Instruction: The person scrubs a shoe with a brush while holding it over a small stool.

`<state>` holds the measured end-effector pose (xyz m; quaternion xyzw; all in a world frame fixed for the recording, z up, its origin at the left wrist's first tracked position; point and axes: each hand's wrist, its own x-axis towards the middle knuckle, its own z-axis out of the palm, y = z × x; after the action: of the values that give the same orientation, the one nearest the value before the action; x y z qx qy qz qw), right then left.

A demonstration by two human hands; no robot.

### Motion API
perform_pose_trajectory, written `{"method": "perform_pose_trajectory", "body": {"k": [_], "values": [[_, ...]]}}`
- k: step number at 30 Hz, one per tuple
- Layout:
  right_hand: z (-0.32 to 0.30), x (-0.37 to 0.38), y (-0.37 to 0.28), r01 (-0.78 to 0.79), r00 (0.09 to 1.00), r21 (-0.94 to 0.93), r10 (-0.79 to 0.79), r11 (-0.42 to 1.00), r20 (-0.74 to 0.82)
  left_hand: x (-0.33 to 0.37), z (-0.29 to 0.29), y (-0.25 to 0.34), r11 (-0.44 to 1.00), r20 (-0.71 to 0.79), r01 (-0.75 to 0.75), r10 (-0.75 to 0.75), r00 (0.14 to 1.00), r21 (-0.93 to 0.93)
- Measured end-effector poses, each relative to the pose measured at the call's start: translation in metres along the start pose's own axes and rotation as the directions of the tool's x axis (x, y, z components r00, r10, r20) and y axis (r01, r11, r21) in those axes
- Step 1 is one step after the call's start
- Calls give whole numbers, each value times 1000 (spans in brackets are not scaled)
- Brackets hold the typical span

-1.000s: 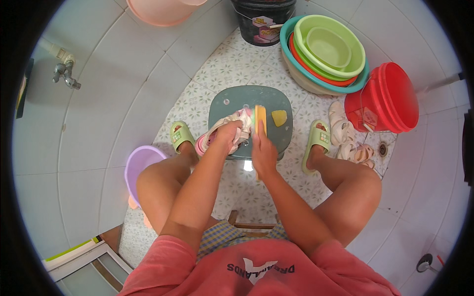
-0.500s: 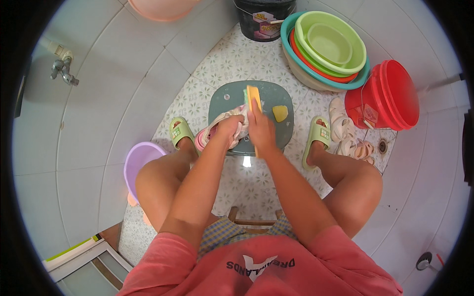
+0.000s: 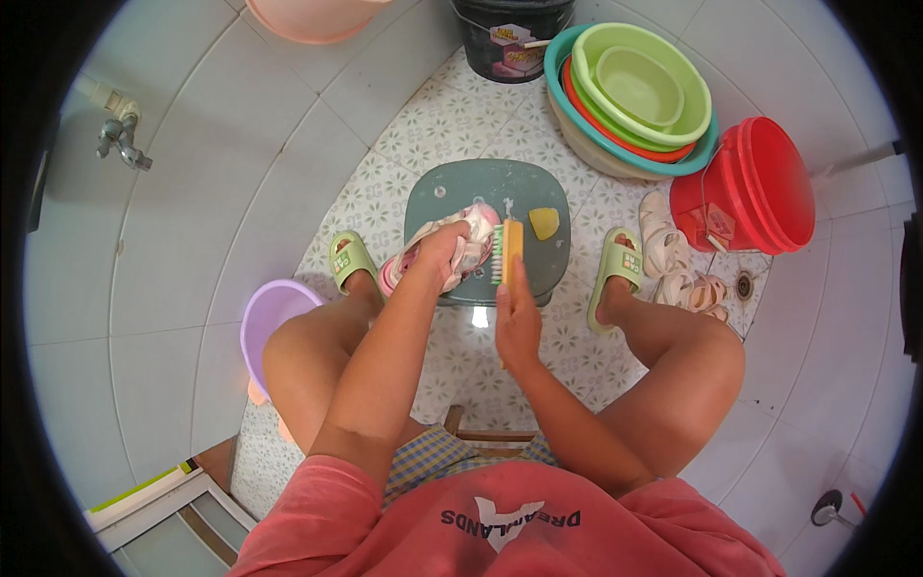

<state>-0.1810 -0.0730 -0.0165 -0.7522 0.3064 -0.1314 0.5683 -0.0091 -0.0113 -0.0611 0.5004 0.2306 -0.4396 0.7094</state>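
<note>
My left hand (image 3: 440, 248) is closed around a white and pink sandal (image 3: 477, 226), pressing it down on a low grey-green stool (image 3: 457, 179). My right hand (image 3: 520, 325) grips a yellow-handled scrub brush (image 3: 514, 248). Its green and white bristles face left, right beside the sandal; whether they touch it I cannot tell. A yellow piece of soap (image 3: 544, 224) lies on the stool to the right of the brush. White suds and small drops dot the stool top. My fingers hide part of the sandal.
Several nested basins (image 3: 639, 91) stand at the back right, beside a red bucket (image 3: 745, 188) and a black bucket (image 3: 510, 43). More white sandals (image 3: 663, 236) lie near my right foot. A purple basin (image 3: 274, 313) is by my left leg. A tap (image 3: 122, 139) juts from the left wall.
My right hand has drawn the brush back toward me and turned it so the bristles face left. The sandal's far end now shows more, with my left hand still holding it.
</note>
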Motion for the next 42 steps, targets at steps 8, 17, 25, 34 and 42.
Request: {"method": "perform_pose_trajectory", "body": {"k": [8,17,25,34,42], "values": [[8,77,-8,-1,999,-60,-2,998,-44,-6,14,3,984,-96,29,-12,995,177],[6,76,-9,15,999,-385,6,923,53,-13,18,1,984,-56,34,-24,998,175],[-4,29,-28,128,992,-504,-108,854,69,-11,8,0,993,-70,-13,21,997,114],[-8,60,-43,50,996,-567,0,823,87,12,-6,-8,999,-68,-39,40,997,15],[-14,65,-30,202,975,-677,-77,707,210,-22,7,-11,975,-69,26,-11,998,221]]}}
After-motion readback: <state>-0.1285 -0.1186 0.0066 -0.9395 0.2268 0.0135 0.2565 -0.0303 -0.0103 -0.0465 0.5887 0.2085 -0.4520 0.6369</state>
